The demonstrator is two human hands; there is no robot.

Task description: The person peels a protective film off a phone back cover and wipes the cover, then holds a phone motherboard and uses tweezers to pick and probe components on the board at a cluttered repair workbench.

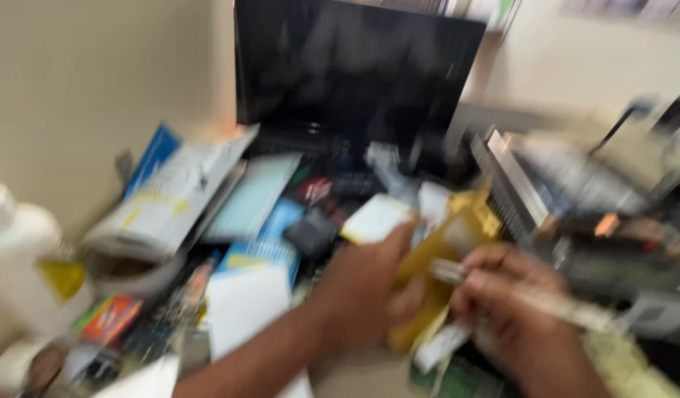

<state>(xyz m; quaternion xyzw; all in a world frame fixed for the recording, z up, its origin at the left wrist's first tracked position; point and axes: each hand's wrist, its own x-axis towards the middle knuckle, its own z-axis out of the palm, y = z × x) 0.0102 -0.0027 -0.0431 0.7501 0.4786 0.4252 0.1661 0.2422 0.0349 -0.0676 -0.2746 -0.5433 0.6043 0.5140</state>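
The view is heavily blurred by motion. My left hand (369,284) is closed around a yellow padded packet (458,243), with a pale card (375,219) sticking up above its fingers. Just to the right, my right hand (502,295) grips a thin pale stick-like object (554,304) that points right; its near end touches the yellow packet. A small white strip (441,346) hangs below both hands. What the stick is cannot be made out.
A dark laptop screen (355,66) stands at the back. The desk is littered with papers (170,195), a light blue booklet (253,197), a white sheet (244,302) and small boxes. A white bottle (15,265) stands at left; dark equipment (576,199) crowds the right.
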